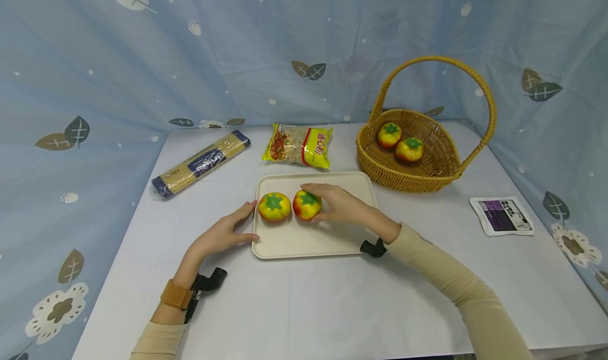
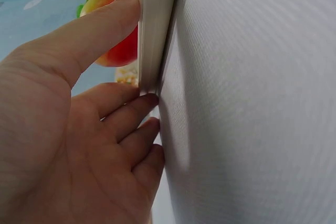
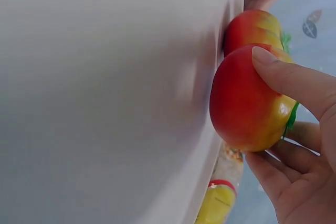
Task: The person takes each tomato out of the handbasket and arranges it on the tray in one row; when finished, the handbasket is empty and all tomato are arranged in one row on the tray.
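My right hand [image 1: 334, 204] grips a red-and-yellow tomato-like fruit [image 1: 306, 205] with a green leafy top, over the middle of a cream tray [image 1: 332, 244]. In the right wrist view, the thumb lies across one side of the fruit [image 3: 244, 100] and the fingers curl round the other. A second such fruit [image 1: 274, 207] sits on the tray just left of it. My left hand [image 1: 223, 233] is at the tray's left edge, fingers spread and relaxed. In the left wrist view, its thumb and fingertips are right at the tray's rim [image 2: 152, 30].
A wicker basket [image 1: 399, 178] with a tall handle holds two more such fruits [image 1: 409, 150] at the back right. Behind the tray lie a yellow food bag [image 1: 299, 146] and a long pasta pack [image 1: 201, 164]. A white-and-purple pouch [image 1: 502, 216] lies at the right.
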